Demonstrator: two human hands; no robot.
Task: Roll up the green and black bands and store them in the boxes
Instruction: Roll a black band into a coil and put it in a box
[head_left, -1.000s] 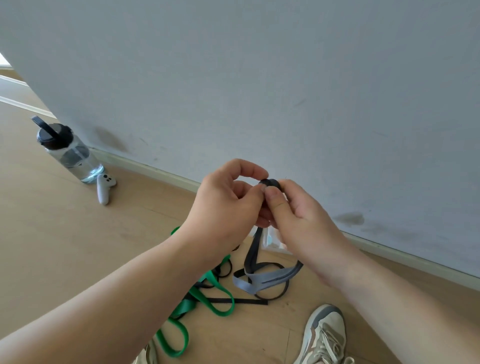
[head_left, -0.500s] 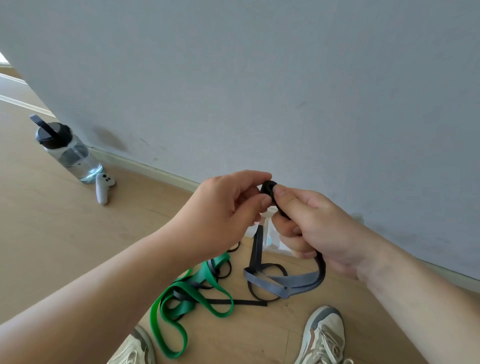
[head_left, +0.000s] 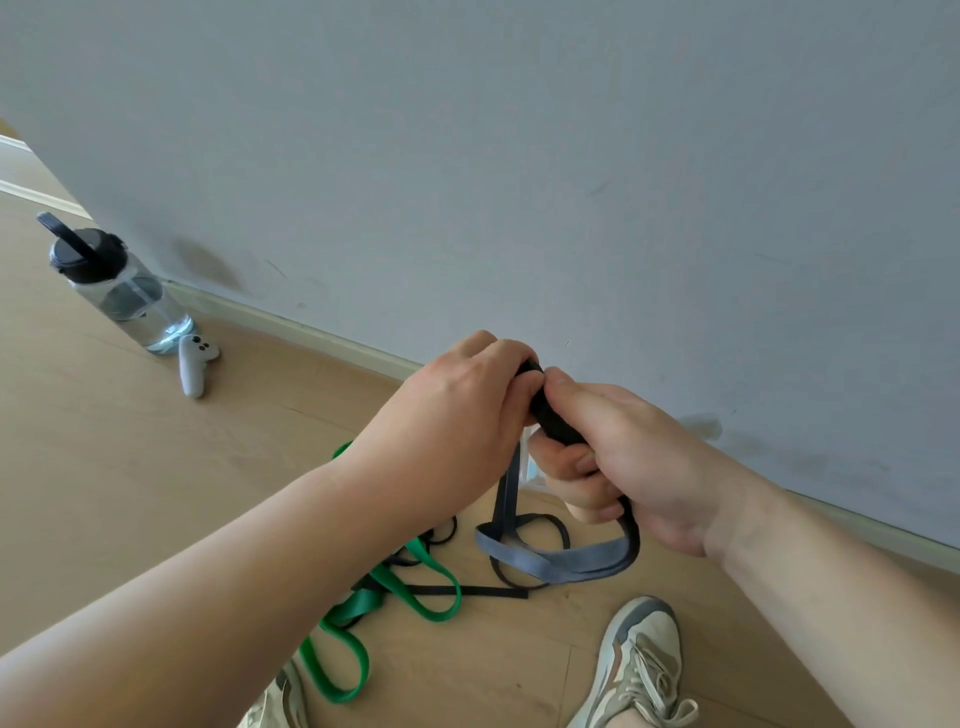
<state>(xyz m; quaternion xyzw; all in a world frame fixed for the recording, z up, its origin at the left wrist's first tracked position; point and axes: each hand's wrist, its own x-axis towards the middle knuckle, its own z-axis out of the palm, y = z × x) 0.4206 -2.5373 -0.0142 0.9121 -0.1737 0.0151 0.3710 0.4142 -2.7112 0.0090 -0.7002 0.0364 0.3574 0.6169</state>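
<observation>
Black band (head_left: 551, 422) held up between both hands, near the wall.
The left hand (head_left: 457, 415) curls round its rolled end and the right hand (head_left: 623, 457) grips the roll too. Its tail loops down to the floor (head_left: 104, 467) beside the green band (head_left: 405, 587). A bottle (head_left: 124, 291) and a white controller (head_left: 195, 364) sit well apart.

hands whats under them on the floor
Below the left hand and right hand the black band hangs in loose loops beside the green band. A sliver of clear box shows between the hands; its rest is covered.
</observation>
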